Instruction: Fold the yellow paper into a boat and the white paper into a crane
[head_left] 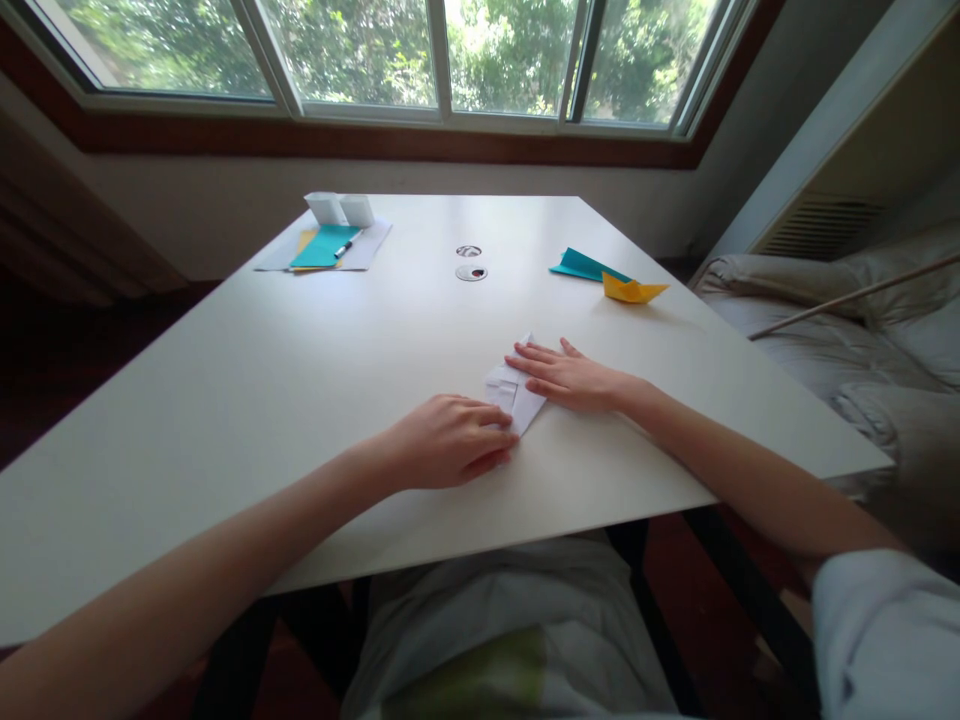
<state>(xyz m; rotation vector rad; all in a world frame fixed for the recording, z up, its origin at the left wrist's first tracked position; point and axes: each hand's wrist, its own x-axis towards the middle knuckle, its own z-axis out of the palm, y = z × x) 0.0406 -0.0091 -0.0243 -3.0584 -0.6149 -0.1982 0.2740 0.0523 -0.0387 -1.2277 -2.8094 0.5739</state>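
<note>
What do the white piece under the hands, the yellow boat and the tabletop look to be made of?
White piece: thin matte paper, with crisp creases and layered flaps. Yellow boat: coloured paper, with sharp folded edges. Tabletop: smooth white board, probably laminate, with a soft sheen.

The white table (247,400) lies bare across its left and near middle — open passage there. Far left, a paper stack with a pen (330,247) and two white boxes (340,208) block the way; two round grommets (470,262) sit mid-table; a teal paper (581,264) and yellow folded boat (631,290) crowd the far right.
</note>
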